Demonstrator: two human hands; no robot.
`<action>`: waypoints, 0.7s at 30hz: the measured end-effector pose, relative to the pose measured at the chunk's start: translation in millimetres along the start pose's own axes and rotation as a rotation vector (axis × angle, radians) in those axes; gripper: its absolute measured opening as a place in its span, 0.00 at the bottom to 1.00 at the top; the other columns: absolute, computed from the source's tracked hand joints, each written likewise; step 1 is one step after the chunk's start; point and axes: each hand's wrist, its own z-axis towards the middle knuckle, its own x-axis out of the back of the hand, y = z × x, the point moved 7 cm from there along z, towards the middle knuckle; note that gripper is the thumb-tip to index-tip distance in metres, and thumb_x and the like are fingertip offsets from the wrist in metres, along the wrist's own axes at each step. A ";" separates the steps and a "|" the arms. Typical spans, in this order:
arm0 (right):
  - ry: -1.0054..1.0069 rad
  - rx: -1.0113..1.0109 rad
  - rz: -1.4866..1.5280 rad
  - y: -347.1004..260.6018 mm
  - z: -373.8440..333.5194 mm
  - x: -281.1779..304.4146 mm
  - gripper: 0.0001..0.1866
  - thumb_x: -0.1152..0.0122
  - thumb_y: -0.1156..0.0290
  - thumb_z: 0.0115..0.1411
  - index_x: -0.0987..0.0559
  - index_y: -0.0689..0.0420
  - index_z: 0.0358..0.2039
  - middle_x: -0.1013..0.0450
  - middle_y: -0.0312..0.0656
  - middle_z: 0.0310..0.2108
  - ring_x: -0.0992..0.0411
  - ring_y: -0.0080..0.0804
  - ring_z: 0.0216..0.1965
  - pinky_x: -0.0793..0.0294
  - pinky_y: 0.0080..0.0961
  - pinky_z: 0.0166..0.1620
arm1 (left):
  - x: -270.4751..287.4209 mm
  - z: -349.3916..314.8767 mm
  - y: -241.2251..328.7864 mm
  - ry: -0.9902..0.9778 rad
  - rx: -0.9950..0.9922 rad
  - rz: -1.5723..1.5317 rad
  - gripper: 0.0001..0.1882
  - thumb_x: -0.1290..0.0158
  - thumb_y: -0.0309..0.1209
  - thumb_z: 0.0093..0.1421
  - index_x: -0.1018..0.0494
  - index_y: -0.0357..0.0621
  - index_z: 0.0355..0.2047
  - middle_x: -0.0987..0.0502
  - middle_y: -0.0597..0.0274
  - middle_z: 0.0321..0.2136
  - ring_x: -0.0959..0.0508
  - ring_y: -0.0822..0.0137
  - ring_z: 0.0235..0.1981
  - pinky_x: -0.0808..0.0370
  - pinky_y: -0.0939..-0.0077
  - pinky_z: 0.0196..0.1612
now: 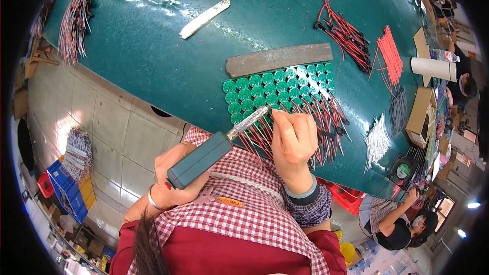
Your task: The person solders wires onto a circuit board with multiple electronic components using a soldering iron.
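Note:
My left hand (173, 165) is wrapped round the dark green body of a soldering iron (201, 160), whose metal barrel slants up and to the right. Its far end reaches the lower rows of a panel of round green circuit boards (257, 91). Close beside that end, my right hand (295, 140) is closed in a pinch over the boards; what its fingertips hold is too small to make out. Red and black wires (326, 132) trail from the lower boards toward me, partly behind my right hand.
A grey metal bar (277, 60) lies along the panel's far edge. A whitish strip (205, 18) rests farther back. Bundles of red-black (349, 38), red (390, 56) and white wires (377, 142) lie at right, near a cardboard box (422, 114). Another person (402, 219) works at lower right.

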 end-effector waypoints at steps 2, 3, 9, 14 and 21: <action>0.005 -0.002 -0.001 0.0 -0.8 -0.2 0.12 0.34 0.81 0.49 0.19 0.60 0.36 0.26 0.39 0.30 0.27 0.35 0.31 0.30 0.31 0.34 | 0.4 -2.3 -2.7 0.031 0.047 -0.036 0.12 0.37 0.20 0.48 0.22 0.34 0.35 0.23 0.55 0.28 0.22 0.64 0.24 0.28 0.74 0.27; 0.006 -0.003 -0.001 -0.1 -1.2 -0.3 0.11 0.34 0.81 0.49 0.19 0.60 0.36 0.26 0.39 0.30 0.27 0.35 0.31 0.30 0.31 0.34 | 0.5 -2.0 -2.6 0.030 0.047 -0.037 0.12 0.37 0.20 0.48 0.22 0.34 0.35 0.23 0.55 0.28 0.22 0.64 0.24 0.28 0.74 0.27; 0.008 0.000 -0.006 0.0 -0.7 -0.1 0.11 0.33 0.81 0.50 0.19 0.60 0.35 0.26 0.39 0.29 0.27 0.35 0.30 0.29 0.30 0.34 | 1.8 0.0 5.7 0.024 -0.078 0.069 0.12 0.36 0.18 0.45 0.24 0.35 0.31 0.23 0.57 0.28 0.20 0.63 0.23 0.24 0.75 0.27; 0.003 -0.008 0.000 0.1 -0.3 0.0 0.11 0.34 0.81 0.49 0.19 0.60 0.35 0.26 0.39 0.29 0.27 0.35 0.30 0.29 0.30 0.33 | 2.8 -0.3 5.8 0.043 -0.043 0.061 0.11 0.36 0.18 0.45 0.24 0.35 0.31 0.23 0.58 0.27 0.21 0.63 0.23 0.24 0.74 0.26; 0.030 -0.015 0.028 -1.6 2.0 1.8 0.16 0.31 0.88 0.43 0.19 0.61 0.35 0.27 0.40 0.27 0.29 0.36 0.27 0.29 0.29 0.29 | -0.2 -4.7 -2.0 0.032 0.027 0.035 0.13 0.37 0.21 0.49 0.21 0.34 0.37 0.22 0.55 0.29 0.22 0.64 0.24 0.28 0.75 0.27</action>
